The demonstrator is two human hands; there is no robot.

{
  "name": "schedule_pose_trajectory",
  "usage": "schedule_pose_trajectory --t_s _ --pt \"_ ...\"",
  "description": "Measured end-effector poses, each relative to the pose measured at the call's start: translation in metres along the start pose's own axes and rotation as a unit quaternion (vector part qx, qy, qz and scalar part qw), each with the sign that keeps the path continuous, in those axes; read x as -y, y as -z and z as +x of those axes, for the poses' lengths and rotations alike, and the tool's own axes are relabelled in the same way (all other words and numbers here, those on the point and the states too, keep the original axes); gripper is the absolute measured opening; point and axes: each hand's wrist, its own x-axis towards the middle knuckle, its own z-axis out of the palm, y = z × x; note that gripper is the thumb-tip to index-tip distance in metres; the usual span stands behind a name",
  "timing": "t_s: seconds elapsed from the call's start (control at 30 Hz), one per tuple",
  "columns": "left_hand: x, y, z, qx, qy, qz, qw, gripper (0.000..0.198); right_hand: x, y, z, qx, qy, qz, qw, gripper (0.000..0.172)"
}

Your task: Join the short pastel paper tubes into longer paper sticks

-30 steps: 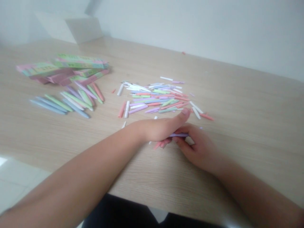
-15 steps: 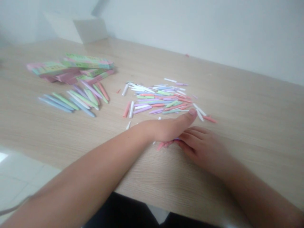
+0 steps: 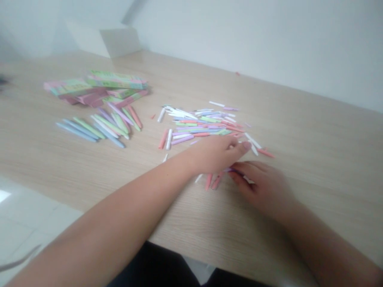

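My left hand (image 3: 220, 153) reaches across the near side of a spread of pastel pen parts (image 3: 206, 124), its wrist bent to the right. Its thumb and forefinger curl together; the other fingers are hidden, and what they hold cannot be made out. Just right of it, my right hand (image 3: 265, 185) rests low over the table, thumb and fingers closed on a slim purple pen part (image 3: 231, 170). Red pen pieces (image 3: 216, 181) and a white piece (image 3: 198, 178) lie beneath and beside the hands. White sticks (image 3: 253, 140) and a red piece (image 3: 265, 152) lie beyond my right hand.
Several whole pastel pens (image 3: 101, 126) lie to the left on the wooden table (image 3: 314, 159). Behind them is a heap of green and pink boxes (image 3: 116, 81). A white folded board (image 3: 119, 42) stands by the wall. The table's front edge is near my lap.
My left hand has lifted slightly and turned, its thumb now lower beside the forefinger. The red pieces under the hands show more, and spread apart. My right hand's fingers have bent more.
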Motion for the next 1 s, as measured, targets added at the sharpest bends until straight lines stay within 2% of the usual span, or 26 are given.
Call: schedule_pose_trajectory --t_s 0.03,0.13,0.23,0.4,0.53,0.7,0.8,1.0 --pt "0.002 0.003 -0.001 -0.005 -0.002 0.007 1.0 0.057 -0.004 0.001 -0.001 -0.011 -0.021 -0.004 1.0 0.02" --pt "0.007 0.008 -0.001 0.033 0.001 -0.024 0.999 0.039 -0.014 0.002 -0.003 -0.034 -0.079 -0.002 0.996 0.019" --pt "0.011 0.007 0.001 0.039 -0.009 -0.022 0.999 0.027 -0.024 -0.001 -0.006 -0.031 -0.1 0.037 0.994 0.017" --pt "0.016 0.005 0.004 0.011 -0.006 0.014 1.0 0.025 -0.036 -0.004 -0.012 -0.084 -0.135 0.125 0.979 0.02" --pt "0.022 0.004 0.005 0.003 -0.025 0.019 1.0 0.027 -0.039 0.001 -0.014 -0.049 -0.106 0.127 0.985 0.012" --pt "0.029 0.0 0.006 -0.009 -0.048 0.029 0.998 0.026 -0.039 0.003 -0.013 -0.06 -0.132 0.124 0.982 0.006" --pt "0.029 -0.001 0.005 -0.016 -0.065 0.037 0.997 0.026 -0.039 0.002 -0.014 -0.075 -0.167 0.148 0.972 0.01" --pt "0.027 -0.002 0.002 -0.038 -0.108 0.065 0.991 0.02 -0.038 0.001 -0.012 -0.048 -0.201 0.274 0.939 0.01"
